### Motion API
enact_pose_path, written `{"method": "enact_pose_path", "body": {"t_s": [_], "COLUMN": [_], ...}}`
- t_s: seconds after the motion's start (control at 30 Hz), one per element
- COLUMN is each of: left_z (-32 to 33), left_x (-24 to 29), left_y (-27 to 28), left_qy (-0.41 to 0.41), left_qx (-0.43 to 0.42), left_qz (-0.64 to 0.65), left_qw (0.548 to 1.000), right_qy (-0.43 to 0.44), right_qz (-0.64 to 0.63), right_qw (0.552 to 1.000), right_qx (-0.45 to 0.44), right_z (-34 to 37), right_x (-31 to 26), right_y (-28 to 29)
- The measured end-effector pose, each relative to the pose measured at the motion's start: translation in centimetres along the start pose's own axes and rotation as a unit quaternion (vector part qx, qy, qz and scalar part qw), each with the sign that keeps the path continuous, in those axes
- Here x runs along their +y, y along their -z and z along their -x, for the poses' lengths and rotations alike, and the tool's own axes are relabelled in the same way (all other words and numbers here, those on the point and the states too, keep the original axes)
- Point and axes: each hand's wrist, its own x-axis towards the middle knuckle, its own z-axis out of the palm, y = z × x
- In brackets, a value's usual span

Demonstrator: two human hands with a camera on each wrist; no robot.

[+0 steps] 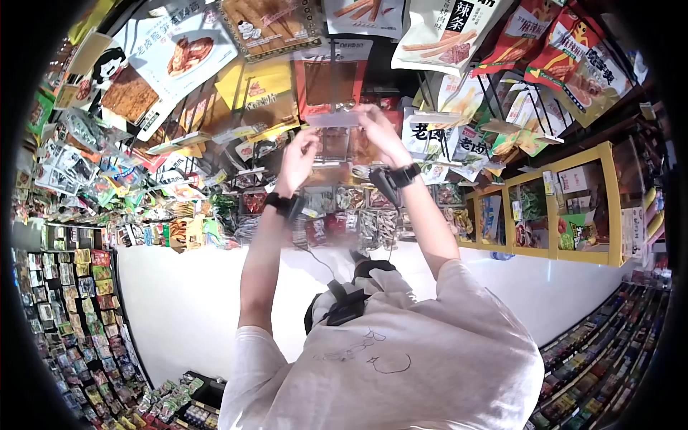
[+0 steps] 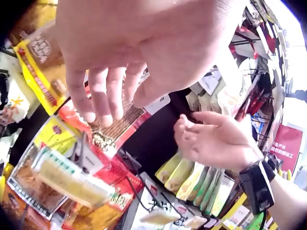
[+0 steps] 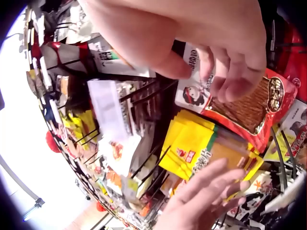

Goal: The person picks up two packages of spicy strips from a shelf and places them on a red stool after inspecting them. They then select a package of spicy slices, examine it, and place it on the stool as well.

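Note:
My left hand [image 1: 297, 161] is raised before the hanging snack packets, its fingers loosely bent and nothing visible in them. To its right my right hand [image 1: 381, 135] is held a little higher, fingers curving near a clear plastic tag holder [image 1: 335, 119]. Behind and above both hands hangs a red-edged snack packet [image 1: 332, 75] with brown strips inside. In the right wrist view, the right fingers overlap that red packet [image 3: 249, 108], and the left hand [image 3: 199, 196] lies in front of a yellow packet [image 3: 184, 148]. The left wrist view shows the right hand [image 2: 216, 139] apart from the left.
Large white packets [image 1: 444, 36] hang overhead on metal hooks, along with red packets [image 1: 519, 36]. A yellow-framed rack [image 1: 552, 254] stands to the right. Below the hands are bins of small wrapped snacks [image 1: 351, 201]. Further shelves [image 1: 79, 315] line the left side beyond the white floor [image 1: 179, 301].

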Motion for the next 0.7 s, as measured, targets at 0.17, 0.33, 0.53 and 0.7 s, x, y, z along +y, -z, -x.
{"method": "enact_pose_path", "body": {"t_s": [0.17,0.33,0.53,0.7], "left_z": [-12.8,-17.0,-19.0,-12.9], "left_x": [-0.6,-3.5,-9.2,-3.6], "left_y": [-0.6,-0.8,-0.8,0.2], "left_qy": [-0.062,-0.016,-0.003,-0.038], "left_qx": [0.047,0.164,0.068,0.025], "left_qz": [0.215,-0.148,0.08,0.07], "left_qw": [0.974,0.975,0.994,0.997], "right_qy": [0.117,0.087,0.158,0.15], "right_qz": [-0.029,0.051,0.011,-0.041], "right_qw": [0.989,0.989,0.974,0.976], "right_qx": [0.087,0.105,0.164,0.155], "right_z": [-9.8,-12.8,-10.2,-2.0], "right_x": [-3.3,-2.6,0.7,-3.1], "right_y": [1.1,1.4,2.6,0.4]}}
